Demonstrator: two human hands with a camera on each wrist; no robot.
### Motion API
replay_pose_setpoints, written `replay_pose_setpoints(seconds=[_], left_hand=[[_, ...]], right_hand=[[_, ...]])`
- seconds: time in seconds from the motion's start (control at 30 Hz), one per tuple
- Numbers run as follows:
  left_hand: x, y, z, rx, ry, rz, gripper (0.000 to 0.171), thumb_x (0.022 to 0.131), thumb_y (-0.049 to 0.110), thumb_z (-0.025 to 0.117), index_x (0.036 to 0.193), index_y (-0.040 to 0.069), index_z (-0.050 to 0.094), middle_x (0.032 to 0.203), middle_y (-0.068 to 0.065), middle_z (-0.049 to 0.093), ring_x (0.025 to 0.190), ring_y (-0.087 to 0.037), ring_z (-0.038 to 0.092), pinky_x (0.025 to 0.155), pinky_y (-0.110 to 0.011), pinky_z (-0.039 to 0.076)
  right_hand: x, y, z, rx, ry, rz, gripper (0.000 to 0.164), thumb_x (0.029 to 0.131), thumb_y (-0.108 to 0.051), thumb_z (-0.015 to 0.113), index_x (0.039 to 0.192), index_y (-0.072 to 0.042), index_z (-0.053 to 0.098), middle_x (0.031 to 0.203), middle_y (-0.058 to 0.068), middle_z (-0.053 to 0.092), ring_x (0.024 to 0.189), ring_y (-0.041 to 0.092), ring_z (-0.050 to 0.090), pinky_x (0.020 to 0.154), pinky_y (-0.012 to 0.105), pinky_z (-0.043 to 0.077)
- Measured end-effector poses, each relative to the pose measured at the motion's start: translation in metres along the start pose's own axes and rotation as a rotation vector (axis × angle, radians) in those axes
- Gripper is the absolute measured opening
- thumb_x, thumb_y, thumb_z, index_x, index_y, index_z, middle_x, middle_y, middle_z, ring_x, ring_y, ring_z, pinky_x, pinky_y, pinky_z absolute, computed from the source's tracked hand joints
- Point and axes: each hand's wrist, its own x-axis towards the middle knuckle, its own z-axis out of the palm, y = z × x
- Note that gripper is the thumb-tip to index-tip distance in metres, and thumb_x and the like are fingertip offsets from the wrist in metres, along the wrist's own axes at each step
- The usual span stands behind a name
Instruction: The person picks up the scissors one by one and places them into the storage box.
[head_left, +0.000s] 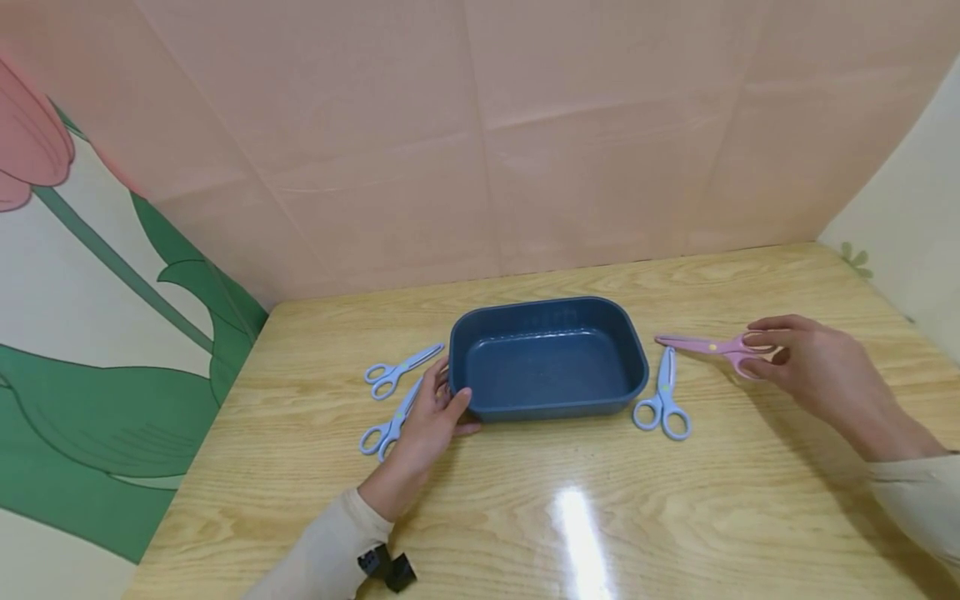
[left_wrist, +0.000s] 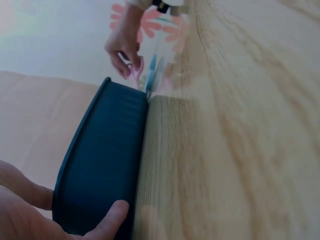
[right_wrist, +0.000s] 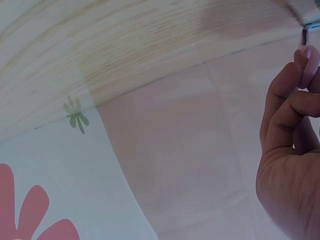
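Note:
A dark blue rectangular tub point(head_left: 551, 408) stands on the wooden table, nothing inside it. My left hand point(head_left: 429, 421) grips its near left corner, thumb by the rim; in the left wrist view the left hand point(left_wrist: 30, 215) holds the tub's end wall point(left_wrist: 100, 150). On the right, my right hand point(head_left: 817, 367) pinches the handles of pink scissors point(head_left: 705, 344), whose blades point left toward the tub. Light blue scissors point(head_left: 665, 396) lie between the tub and the pink pair, tips away from me. In the right wrist view the right hand point(right_wrist: 295, 130) appears with curled fingers.
Left of the tub lie two more light blue scissors, one farther back point(head_left: 401, 371) and one nearer point(head_left: 390, 429), partly behind the left hand. A pinkish covered wall point(head_left: 480, 167) rises at the table's back edge. Flower-patterned panels point(head_left: 112, 292) flank the table.

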Motion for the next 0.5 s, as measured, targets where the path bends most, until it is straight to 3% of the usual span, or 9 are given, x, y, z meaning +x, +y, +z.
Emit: replay_pose_setpoints(seconds=[0.5], left_hand=[[0.0002, 0.0003, -0.0006, 0.011, -0.001, 0.008, 0.062, 0.105, 0.010, 0.048, 0.158, 0.019, 0.017, 0.163, -0.012, 0.023, 0.147, -0.036, 0.035, 0.087, -0.048, 0.059]], right_hand=[[-0.0008, -0.0006, 0.0027, -0.015, 0.039, -0.039, 0.031, 0.070, -0.017, 0.087, 0.097, -0.004, 0.079, 0.105, 0.014, 0.074, 0.064, -0.021, 0.048, 0.054, 0.020, 0.042]])
